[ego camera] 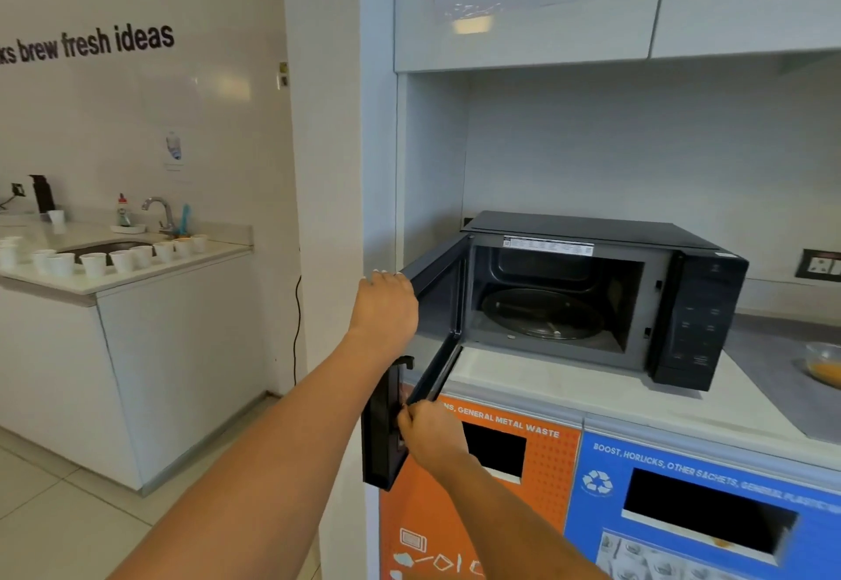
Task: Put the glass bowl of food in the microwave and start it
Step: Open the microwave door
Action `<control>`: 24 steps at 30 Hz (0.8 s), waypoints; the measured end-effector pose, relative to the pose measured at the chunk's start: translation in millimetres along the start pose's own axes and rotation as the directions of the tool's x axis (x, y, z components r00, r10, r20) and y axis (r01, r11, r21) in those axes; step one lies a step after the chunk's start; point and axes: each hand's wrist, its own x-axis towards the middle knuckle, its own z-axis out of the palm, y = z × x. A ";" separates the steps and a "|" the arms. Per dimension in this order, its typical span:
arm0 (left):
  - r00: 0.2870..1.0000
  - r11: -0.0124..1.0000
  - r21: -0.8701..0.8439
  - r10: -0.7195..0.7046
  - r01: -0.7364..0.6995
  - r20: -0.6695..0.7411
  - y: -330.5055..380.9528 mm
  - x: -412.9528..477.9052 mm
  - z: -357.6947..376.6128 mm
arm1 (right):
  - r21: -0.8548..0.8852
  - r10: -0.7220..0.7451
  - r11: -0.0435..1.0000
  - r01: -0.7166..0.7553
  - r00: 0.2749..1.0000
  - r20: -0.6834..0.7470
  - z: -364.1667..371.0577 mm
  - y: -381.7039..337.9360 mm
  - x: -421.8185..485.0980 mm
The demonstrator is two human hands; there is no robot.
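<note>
The glass bowl (826,363) of food sits on the counter (569,390) at the far right edge, well apart from both hands. Left hand (387,306) curls over the open microwave door (432,329)'s top edge; right hand (432,436) seems pinched on its lower edge. Released, the door could swing back into the reach.

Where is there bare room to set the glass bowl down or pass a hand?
The black microwave cavity is free: only its glass turntable inside. White counter in front is bare, as is grey counter between microwave and glass bowl of orange food. Crowded at the open door, where left hand and right hand grip it.
</note>
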 end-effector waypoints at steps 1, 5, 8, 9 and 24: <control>1.000 1.000 0.026 0.003 -0.003 -0.002 0.6 -1.2 0.7 | -0.033 -0.027 0.999 0.027 0.999 0.024 -3.6 -0.3 0.1; 0.999 0.993 0.116 -0.023 0.018 0.041 3.5 -2.1 -0.3 | -0.149 -0.124 0.978 0.144 0.983 0.136 -16.6 -3.4 -1.7; 0.998 0.981 0.193 -0.027 0.017 0.051 11.7 4.2 -2.2 | -0.220 -0.151 0.956 0.193 0.970 0.191 -27.7 -1.8 -3.7; 0.999 0.976 0.216 -0.021 0.010 0.046 13.6 5.7 -1.2 | -0.239 -0.167 0.946 0.217 0.962 0.215 -29.4 -1.6 -3.9; 0.968 0.989 -0.066 0.146 -0.135 0.203 158.1 28.7 19.8 | -0.358 -0.128 0.902 0.240 0.942 0.310 -106.6 141.6 0.8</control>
